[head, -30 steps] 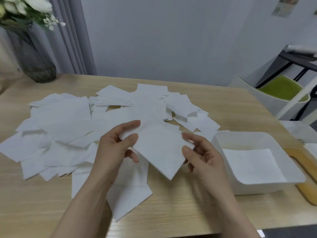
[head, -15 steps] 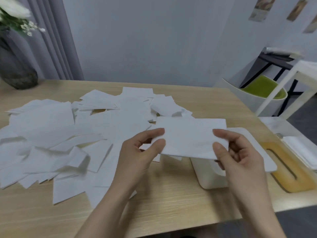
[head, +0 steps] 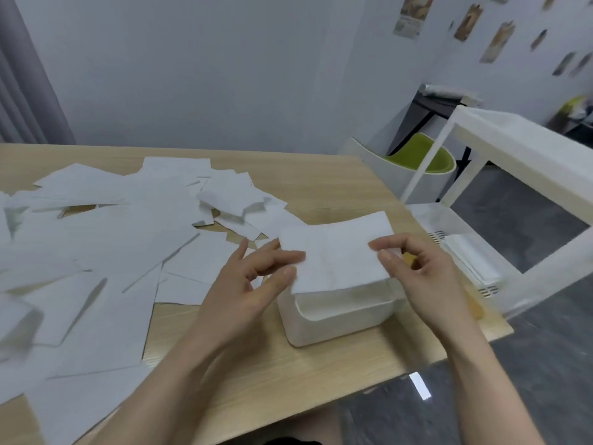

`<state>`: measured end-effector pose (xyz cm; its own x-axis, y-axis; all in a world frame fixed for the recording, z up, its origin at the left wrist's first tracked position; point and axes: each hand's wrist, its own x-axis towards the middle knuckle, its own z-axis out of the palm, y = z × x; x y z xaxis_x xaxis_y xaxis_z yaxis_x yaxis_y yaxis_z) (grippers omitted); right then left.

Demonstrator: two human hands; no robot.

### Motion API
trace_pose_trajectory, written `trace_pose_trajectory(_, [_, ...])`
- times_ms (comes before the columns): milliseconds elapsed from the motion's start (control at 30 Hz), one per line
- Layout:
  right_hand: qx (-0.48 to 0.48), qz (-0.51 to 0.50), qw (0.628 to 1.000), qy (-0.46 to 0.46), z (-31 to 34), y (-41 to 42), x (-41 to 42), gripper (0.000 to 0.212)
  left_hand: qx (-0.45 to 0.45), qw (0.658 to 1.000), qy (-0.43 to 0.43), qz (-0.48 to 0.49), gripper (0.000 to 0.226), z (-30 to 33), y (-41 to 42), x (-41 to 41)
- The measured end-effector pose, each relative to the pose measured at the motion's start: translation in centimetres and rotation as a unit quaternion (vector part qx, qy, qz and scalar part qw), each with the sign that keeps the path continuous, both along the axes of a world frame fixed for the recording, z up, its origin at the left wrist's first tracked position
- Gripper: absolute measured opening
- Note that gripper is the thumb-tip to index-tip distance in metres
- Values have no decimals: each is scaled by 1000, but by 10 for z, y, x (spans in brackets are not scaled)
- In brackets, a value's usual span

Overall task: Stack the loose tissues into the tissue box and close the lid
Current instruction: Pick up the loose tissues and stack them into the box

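Both hands, left and right, pinch one tissue over the open tissue box; loose tissues cover the table.

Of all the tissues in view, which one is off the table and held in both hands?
The tissue held flat over the open tissue box, pinched by the left hand and right hand. All the other tissues lie scattered on the table.

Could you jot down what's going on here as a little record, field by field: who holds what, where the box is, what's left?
held item: tissue, flat over the open tissue box
left hand: pinches the tissue's left edge
right hand: pinches its right edge
box position: near the table's right front corner
remaining: loose tissues spread over the table to the left
lid: a yellowish piece peeks out behind the right hand; not on the box
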<state>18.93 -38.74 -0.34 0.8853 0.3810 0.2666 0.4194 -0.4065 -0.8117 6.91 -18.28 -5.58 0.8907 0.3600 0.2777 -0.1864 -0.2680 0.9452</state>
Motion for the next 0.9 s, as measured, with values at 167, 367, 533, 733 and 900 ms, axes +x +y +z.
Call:
trace_pose_trajectory(167, [-101,-5,990,-102,-12,-10,15,25,136,990,-27,14,30,-10,-1,10])
trace_pose_trajectory(367, [-153,25,981,-120,-24,-16,18,29,330,942,-56,19,35,-15,1,17])
trace_pose_trajectory(533, [-138,39,983,-113,-30,-20,27,36,317,947,-48,12,36,-16,1,18])
trace_pose_trajectory(733, [-193,51,965,-169,-31,-22,33,28,352,935,-32,-7,54,-14,6,22])
trace_pose_trajectory(900, [-263,53,937,-222,-35,-25,36,25,362,932,-27,3,45,-14,6,22])
